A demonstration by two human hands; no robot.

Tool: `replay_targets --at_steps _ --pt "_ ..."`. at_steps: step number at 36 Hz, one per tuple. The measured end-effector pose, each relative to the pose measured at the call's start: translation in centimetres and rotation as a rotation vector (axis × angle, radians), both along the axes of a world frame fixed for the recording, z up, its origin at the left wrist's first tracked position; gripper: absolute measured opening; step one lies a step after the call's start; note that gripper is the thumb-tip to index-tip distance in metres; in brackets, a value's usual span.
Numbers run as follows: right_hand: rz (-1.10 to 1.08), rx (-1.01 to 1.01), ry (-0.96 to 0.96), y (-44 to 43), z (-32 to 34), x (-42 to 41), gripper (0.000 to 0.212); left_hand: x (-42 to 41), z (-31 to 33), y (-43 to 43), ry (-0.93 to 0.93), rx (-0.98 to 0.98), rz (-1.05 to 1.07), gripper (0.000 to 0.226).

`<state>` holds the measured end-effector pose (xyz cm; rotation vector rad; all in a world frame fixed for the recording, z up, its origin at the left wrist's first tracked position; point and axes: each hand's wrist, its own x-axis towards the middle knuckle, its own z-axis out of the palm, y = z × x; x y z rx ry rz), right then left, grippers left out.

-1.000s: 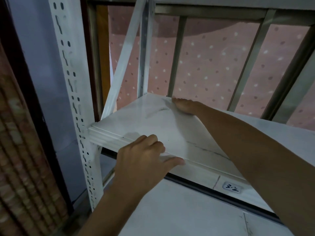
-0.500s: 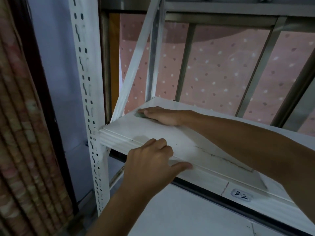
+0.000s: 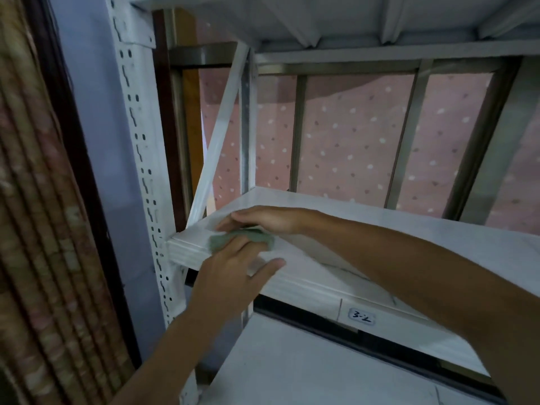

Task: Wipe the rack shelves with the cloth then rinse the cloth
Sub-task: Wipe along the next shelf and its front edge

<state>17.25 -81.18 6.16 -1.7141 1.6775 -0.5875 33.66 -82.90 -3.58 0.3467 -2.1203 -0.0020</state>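
Observation:
A white rack shelf point(image 3: 365, 229) crosses the middle of the head view. A crumpled green cloth point(image 3: 233, 239) lies on its front left corner. My right hand point(image 3: 263, 219) reaches in from the right and presses flat on the back part of the cloth. My left hand point(image 3: 233, 273) rests on the shelf's front edge, fingers spread, its fingertips touching the cloth's near side. The cloth is partly hidden between the two hands.
A perforated white upright point(image 3: 140, 159) stands at the shelf's left corner, with a diagonal brace point(image 3: 219, 135) behind it. A lower shelf point(image 3: 306, 372) lies underneath, another shelf's underside point(image 3: 350, 19) overhead. A label point(image 3: 361, 317) sticks on the front beam. Rolled matting point(image 3: 38, 229) stands at left.
My right hand has slid the cloth from the back of the shelf forward and left to the front corner. The cloth now shows beside my left hand. The view has tilted upward.

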Motion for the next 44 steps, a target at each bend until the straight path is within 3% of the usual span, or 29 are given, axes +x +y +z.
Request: replay_targets --at_steps 2,7,11,16,22,24,27,28,30,32,35,37,39,41,44 --pt "0.044 -0.032 -0.014 0.5 0.7 -0.2 0.048 0.3 1.5 -1.0 -0.011 0.164 -0.055 0.038" --pt "-0.122 -0.057 0.229 3.9 0.4 -3.5 0.055 -0.4 3.8 -4.6 -0.181 0.265 0.047 0.023" --pt "-0.276 -0.052 0.243 7.9 -0.7 -6.2 0.053 -0.7 4.1 -5.5 -0.385 0.366 0.11 0.026" --pt "-0.438 -0.119 0.213 12.8 -1.3 -7.9 0.067 -0.4 4.8 -5.5 -0.365 0.337 0.204 0.031" --pt "-0.616 -0.194 0.217 18.9 -0.6 -8.8 0.084 -1.0 6.9 -5.1 -0.528 0.209 0.484 0.066" --pt "-0.674 -0.218 0.231 21.1 -0.7 -9.2 0.079 -1.2 7.1 -5.3 -0.515 0.231 0.442 0.065" --pt "-0.762 -0.251 0.253 24.4 -1.2 -9.5 0.066 -1.8 6.5 -5.3 -0.451 0.422 0.095 0.047" --pt "-0.789 -0.253 0.264 25.4 -1.4 -9.6 0.064 -1.8 6.1 -5.2 -0.461 0.534 -0.013 0.049" --pt "-0.845 -0.255 0.287 27.5 -1.9 -9.7 0.064 -1.7 5.5 -5.3 -0.561 0.672 -0.114 0.075" --pt "-0.886 -0.264 0.286 29.5 -2.4 -9.4 0.062 -1.6 4.8 -5.9 -0.622 0.729 -0.125 0.09" --pt "-0.922 -0.258 0.265 32.0 -3.3 -8.8 0.063 -1.9 4.7 -6.4 -0.612 0.868 -0.183 0.075" --pt "-0.974 -0.229 0.258 33.1 -3.9 -8.5 0.068 -2.3 4.8 -5.9 -0.573 0.932 -0.191 0.086" --pt "-1.044 -0.214 0.265 33.6 -4.3 -8.5 0.075 -3.2 4.9 -5.0 -0.565 0.925 -0.158 0.103" --pt "-1.093 -0.218 0.301 33.5 -4.4 -8.3 0.077 -4.1 5.0 -3.6 -0.579 0.876 -0.119 0.101" --pt "-1.134 -0.195 0.426 33.3 -4.6 -8.2 0.065 -5.4 5.1 -1.5 -0.599 0.838 -0.108 0.104"
